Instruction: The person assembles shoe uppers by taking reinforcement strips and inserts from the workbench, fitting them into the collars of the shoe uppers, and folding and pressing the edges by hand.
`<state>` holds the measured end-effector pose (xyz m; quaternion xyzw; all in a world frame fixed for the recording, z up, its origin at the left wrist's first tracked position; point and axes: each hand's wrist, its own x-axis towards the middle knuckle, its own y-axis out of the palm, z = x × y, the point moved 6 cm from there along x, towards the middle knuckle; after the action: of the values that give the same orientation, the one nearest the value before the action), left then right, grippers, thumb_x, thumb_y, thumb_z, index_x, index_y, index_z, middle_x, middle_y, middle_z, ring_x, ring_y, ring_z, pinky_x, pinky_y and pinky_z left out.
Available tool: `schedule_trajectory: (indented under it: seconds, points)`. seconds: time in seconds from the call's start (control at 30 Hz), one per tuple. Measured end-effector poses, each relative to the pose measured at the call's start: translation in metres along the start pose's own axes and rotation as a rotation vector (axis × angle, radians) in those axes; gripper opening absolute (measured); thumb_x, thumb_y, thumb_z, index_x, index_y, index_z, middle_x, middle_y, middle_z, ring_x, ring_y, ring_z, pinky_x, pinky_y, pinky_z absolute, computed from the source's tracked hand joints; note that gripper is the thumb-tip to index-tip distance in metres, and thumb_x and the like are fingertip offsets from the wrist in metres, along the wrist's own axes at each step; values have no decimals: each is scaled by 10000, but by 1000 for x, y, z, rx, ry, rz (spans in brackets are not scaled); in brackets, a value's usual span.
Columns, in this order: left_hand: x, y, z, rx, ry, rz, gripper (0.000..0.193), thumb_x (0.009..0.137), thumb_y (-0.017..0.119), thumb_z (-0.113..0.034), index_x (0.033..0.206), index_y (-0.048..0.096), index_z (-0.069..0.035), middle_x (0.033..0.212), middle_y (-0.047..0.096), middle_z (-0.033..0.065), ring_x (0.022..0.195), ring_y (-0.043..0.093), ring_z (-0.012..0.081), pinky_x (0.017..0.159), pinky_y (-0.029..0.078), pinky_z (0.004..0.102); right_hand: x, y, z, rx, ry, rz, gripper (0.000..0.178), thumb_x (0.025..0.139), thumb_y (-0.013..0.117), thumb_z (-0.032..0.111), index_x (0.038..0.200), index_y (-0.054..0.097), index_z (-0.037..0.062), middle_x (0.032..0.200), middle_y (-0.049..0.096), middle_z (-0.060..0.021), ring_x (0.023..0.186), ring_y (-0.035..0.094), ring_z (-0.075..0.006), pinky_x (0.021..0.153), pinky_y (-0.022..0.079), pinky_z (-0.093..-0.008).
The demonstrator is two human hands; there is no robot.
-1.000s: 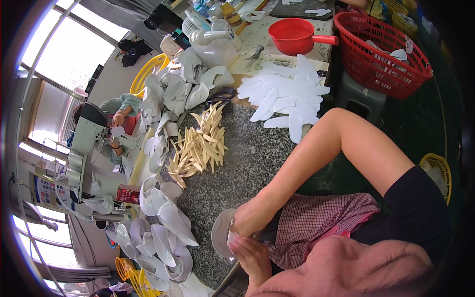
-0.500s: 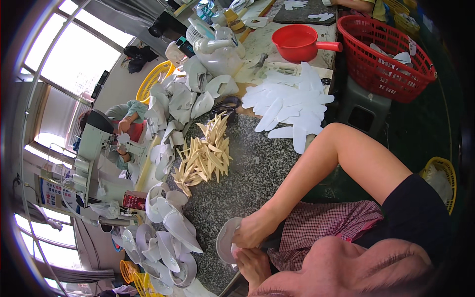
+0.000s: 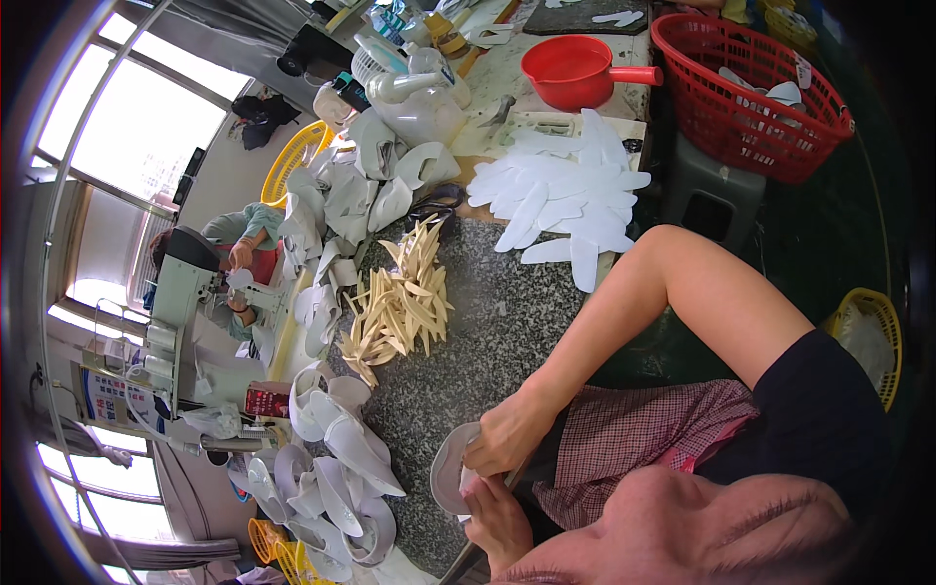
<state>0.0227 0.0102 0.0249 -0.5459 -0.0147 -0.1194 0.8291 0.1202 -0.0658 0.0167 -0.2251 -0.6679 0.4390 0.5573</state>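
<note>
A pale grey shoe upper (image 3: 448, 468) with a rounded outer edge is held over the granite worktop's near edge. My right hand (image 3: 509, 434), on the bent bare arm, closes its curled fingers on the upper's inner edge. Just below it, my left hand (image 3: 499, 525) pinches the same edge, thumb and fingers close to the right fingertips. A small white bit shows between the hands; what it is I cannot tell. Stitched grey shoe uppers (image 3: 346, 444) lie piled left of the hands. Beyond them is a heap of beige pointed strips (image 3: 400, 302).
White tongue-shaped pieces (image 3: 561, 200) spread at the granite top's far end. A red dipper (image 3: 570, 73) stands behind them, and a red basket (image 3: 756, 107) rests on a grey stool (image 3: 712, 195). More grey pieces (image 3: 351, 200) pile far left. Another person (image 3: 244, 253) sits at a sewing machine (image 3: 185, 283).
The whole view has shifted slightly. My right wrist is a little higher and more arched, and the shoe upper has turned slightly between my hands. Both hands keep hold of it.
</note>
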Motion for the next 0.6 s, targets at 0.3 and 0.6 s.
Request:
schedule_trajectory:
  seconds: [0.3,0.6]
  points:
    - [10,-20,19,-241,116,-161,139,846,650,-89,981,664,-60,757,568,37,719,630,234,541,492,331,-3,-9,-6,149,53,-42,133,813,648,75,876,591,-27,987,546,-131,945,620,-283,725,578,-385]
    - [33,-13,18,-150,-82,-244,114,888,636,-164,802,598,-99,733,564,60,673,607,273,595,477,414,-2,-18,-11,310,169,-103,179,806,638,90,978,599,54,952,572,-79,954,614,-274,807,519,-367]
